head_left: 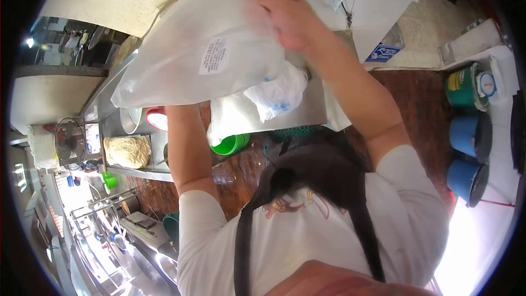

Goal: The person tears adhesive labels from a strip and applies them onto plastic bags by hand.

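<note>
A large, cloudy plastic bag [164, 60] with a printed white label [213, 56] is held up in front of me. My right hand [279, 13] is at the bag's upper right edge, its fingers blurred, so their grip is unclear. The forearm of my left hand goes up behind the bag, and the bag hides that hand. Below the bag's right side, a crumpled thin white bag [279, 92] with blue marks lies on a metal surface [312, 104].
A green bucket [230, 143] stands below the counter. Pale noodle-like strands [127, 152] lie on the metal counter at left. Two blue buckets [463, 136] and a dark green tub [464, 87] stand along the right wall. A fan [71, 138] is at far left.
</note>
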The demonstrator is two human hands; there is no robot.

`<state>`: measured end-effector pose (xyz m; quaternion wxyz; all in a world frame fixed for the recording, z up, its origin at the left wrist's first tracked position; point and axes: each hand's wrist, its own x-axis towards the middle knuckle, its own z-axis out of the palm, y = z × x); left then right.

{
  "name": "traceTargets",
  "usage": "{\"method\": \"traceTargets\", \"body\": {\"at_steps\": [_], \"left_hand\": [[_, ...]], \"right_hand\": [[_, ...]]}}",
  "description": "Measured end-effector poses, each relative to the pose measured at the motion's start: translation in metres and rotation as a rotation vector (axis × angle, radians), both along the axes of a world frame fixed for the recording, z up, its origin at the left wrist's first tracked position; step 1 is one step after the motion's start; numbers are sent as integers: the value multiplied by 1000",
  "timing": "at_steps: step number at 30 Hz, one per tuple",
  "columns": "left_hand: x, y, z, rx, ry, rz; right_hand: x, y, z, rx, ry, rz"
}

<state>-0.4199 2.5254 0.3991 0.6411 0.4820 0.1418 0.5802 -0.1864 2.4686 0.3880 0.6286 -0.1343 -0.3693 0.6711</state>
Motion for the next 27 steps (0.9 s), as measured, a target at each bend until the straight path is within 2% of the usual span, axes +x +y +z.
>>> {"method": "traceTargets", "body": {"at_steps": [3, 6, 10, 12, 15, 16, 19, 20, 23, 26, 27], "left_hand": [[-9, 24, -52, -172, 0, -164], [-22, 48, -82, -158, 87, -280], [-32, 64, -108, -117, 194, -293], [-18, 52, -109, -353, -70, -141], [-2, 36, -77, -333, -429, -595], [-9, 39, -81, -440, -289, -313], [-22, 60, -124, -410, 217, -102], [-24, 58, -148, -122, 452, -43], [-9, 58, -169, -689, -19, -241], [-28, 73, -225, -653, -128, -426], [-27, 75, -230, -673, -61, -375]], "right_hand": [[-15, 31, 7, 76, -30, -109], [-16, 32, 23, -134, -16, -211], [-15, 64, -27, -223, 4, -66], [-20, 74, -51, -158, 16, -57], [-25, 86, -65, -111, -173, -229], [-21, 92, -74, -165, -167, -191], [-5, 100, -109, -355, -126, -81], [-1, 99, -118, -440, -96, -51], [4, 96, -153, -612, 2, -53], [3, 88, -186, -730, 39, -68], [4, 86, -196, -765, 41, -68]]}}
